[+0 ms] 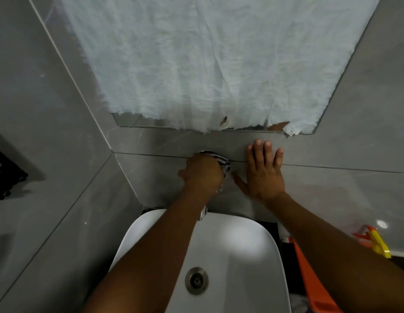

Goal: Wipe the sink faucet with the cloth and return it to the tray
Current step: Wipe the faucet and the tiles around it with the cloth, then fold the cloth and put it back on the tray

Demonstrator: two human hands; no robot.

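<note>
The grey tiled wall [332, 154] fills most of the view, with a mirror [128, 120] covered by a white sheet [207, 64] in its upper part, and the white sink [253, 249] stands below at the bottom edge. The faucet comes out of the wall above the back rim of the sink; only its chrome spout end [202, 213] shows under the left forearm, so its long axis seems to run from the wall plate down toward the basin. The left hand [202, 175] is at the wall end of this faucet, and its grip is closed on the striped cloth [223, 164], which is pressed around the faucet base. The right hand [263, 175] lies flat on the wall just beside it, fingers spread and holding nothing, probably as a support. The left hand is therefore the one on the task's thing, and the unwiped spout lies below it, toward the person. The wiping seems to be in progress. The orange tray [309, 279] waits at the right side of the sink, nearer to the right arm, near a yellow and orange spray bottle [377, 242].
</note>
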